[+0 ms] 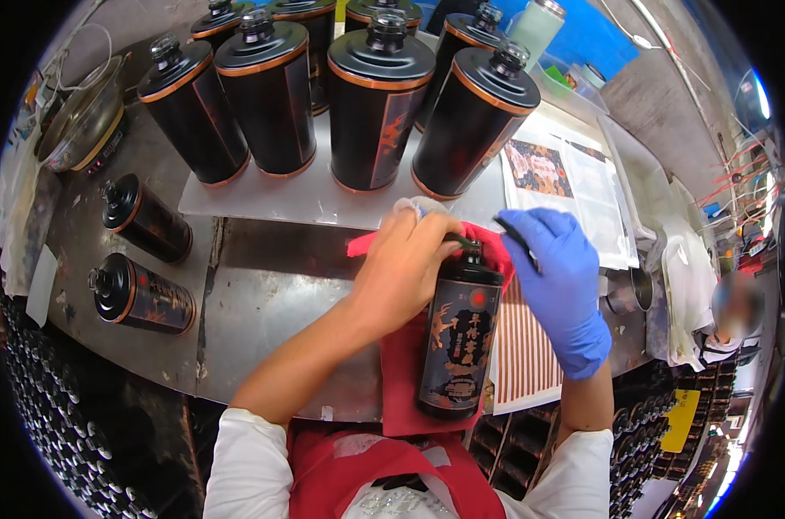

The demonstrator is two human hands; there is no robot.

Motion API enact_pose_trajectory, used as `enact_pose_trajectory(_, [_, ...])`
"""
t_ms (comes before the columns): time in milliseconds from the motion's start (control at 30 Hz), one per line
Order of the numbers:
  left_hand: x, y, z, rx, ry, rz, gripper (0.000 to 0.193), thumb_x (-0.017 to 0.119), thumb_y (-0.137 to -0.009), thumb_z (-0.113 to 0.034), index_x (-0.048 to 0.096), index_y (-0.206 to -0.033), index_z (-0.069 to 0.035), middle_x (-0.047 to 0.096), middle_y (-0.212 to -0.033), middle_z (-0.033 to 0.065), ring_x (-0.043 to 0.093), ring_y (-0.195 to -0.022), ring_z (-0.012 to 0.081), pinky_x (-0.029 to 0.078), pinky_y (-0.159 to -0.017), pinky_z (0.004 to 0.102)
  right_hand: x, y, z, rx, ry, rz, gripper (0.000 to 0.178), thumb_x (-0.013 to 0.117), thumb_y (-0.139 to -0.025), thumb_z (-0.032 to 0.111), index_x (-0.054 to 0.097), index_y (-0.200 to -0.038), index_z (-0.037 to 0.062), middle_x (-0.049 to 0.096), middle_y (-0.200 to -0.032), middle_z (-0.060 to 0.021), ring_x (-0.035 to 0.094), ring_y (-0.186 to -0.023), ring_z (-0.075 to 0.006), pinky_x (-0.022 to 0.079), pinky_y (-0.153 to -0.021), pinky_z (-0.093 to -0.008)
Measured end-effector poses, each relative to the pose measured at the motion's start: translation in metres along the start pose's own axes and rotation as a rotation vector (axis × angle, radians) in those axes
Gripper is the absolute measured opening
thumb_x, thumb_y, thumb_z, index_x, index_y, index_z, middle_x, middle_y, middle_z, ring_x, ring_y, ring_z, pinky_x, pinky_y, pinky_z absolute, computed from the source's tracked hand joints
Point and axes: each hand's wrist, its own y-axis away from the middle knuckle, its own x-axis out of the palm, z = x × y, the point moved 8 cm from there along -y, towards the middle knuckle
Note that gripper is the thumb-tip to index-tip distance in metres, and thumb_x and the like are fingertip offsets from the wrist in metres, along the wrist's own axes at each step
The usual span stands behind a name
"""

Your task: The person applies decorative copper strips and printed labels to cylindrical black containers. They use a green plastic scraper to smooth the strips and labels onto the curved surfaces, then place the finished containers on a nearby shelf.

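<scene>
Decorated black bottle (460,342) on a red cloth (403,389), neck to the far side

Nearest is the red apron (323,476); just beyond it, at the near edge of the counter (271,320), sits the bottle, its base toward the person and its decorated front in plain view. Whether it lies flat or leans back cannot be told. The cloth runs beneath and shows again past the neck, presumably to cushion the finish against bare metal.

The bare left hand (399,259) reaches to the left of the neck with its fingers curled. A thin dark piece shows by its fingertips, but whether they pinch it is unclear. A white wad (420,208) shows just past the knuckles. The gloved right hand (557,268), apart from the bottle, pinches a dark strip (515,232) between thumb and fingers; the blue glove probably spares the surface from prints.

To the right of the bottle lies a striped sheet (526,355), near enough to reach easily. On the left stand two smaller bottles (150,298), apart from the work, which leaves the middle roomy.

Farther off, large bottles (379,121) stand upright on a pale board (271,201), perhaps to guard their bases. Printed sheets (583,190) lie to their right, and a metal pan (86,130) sits at the far left.
</scene>
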Motion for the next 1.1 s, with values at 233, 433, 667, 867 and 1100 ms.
enact_pose_trajectory(233, [-0.017,0.026,0.007,-0.153,0.219,-0.032,0.019,0.063,-0.074,0.006,0.060,-0.092,-0.002,0.060,-0.082,0.0090,0.057,-0.073,0.0200,0.045,-0.065,0.0298,0.004,-0.005,0.022,0.028,-0.312,0.282,0.023,0.068,-0.073,0.013,0.064,-0.095,0.0101,0.061,-0.087,-0.0082,0.060,-0.078,-0.0270,0.049,-0.068,-0.0328])
enact_pose_trajectory(433, [-0.002,0.024,-0.024,0.102,0.332,0.274,0.020,0.066,-0.072,-0.001,0.056,-0.089,-0.007,0.054,-0.084,0.0100,0.050,-0.082,0.0304,0.041,-0.074,0.0375,0.015,0.007,0.012,0.235,-0.550,0.449,0.023,0.066,-0.073,0.010,0.063,-0.095,0.0067,0.062,-0.086,-0.0121,0.061,-0.079,-0.0276,0.049,-0.070,-0.0323])
enact_pose_trajectory(667, [-0.011,0.060,0.008,-0.184,0.243,0.195,0.019,0.065,-0.073,0.000,0.057,-0.089,-0.005,0.057,-0.089,0.0101,0.051,-0.084,0.0299,0.042,-0.074,0.0353,0.025,-0.015,0.033,-0.075,0.006,0.149,0.012,0.060,-0.076,0.010,0.060,-0.088,0.0097,0.057,-0.081,-0.0104,0.058,-0.079,-0.0296,0.047,-0.067,-0.0389])
enact_pose_trajectory(867, [-0.001,0.036,-0.013,-0.038,0.362,0.090,0.020,0.067,-0.073,-0.002,0.057,-0.091,-0.006,0.058,-0.087,0.0100,0.052,-0.084,0.0298,0.041,-0.075,0.0349,0.034,-0.020,0.024,-0.027,-0.229,0.141,0.008,0.058,-0.075,0.015,0.060,-0.080,0.0098,0.057,-0.078,-0.0095,0.058,-0.076,-0.0298,0.047,-0.065,-0.0399])
enact_pose_trajectory(1100, [0.002,0.102,-0.057,0.312,0.228,0.375,0.024,0.063,-0.067,-0.005,0.056,-0.090,-0.005,0.056,-0.085,0.0106,0.055,-0.079,0.0290,0.041,-0.073,0.0414,0.003,0.074,0.062,-0.281,-0.051,0.121,0.029,0.060,-0.068,0.009,0.061,-0.097,0.0126,0.056,-0.094,-0.0032,0.053,-0.086,-0.0214,0.042,-0.074,-0.0360])
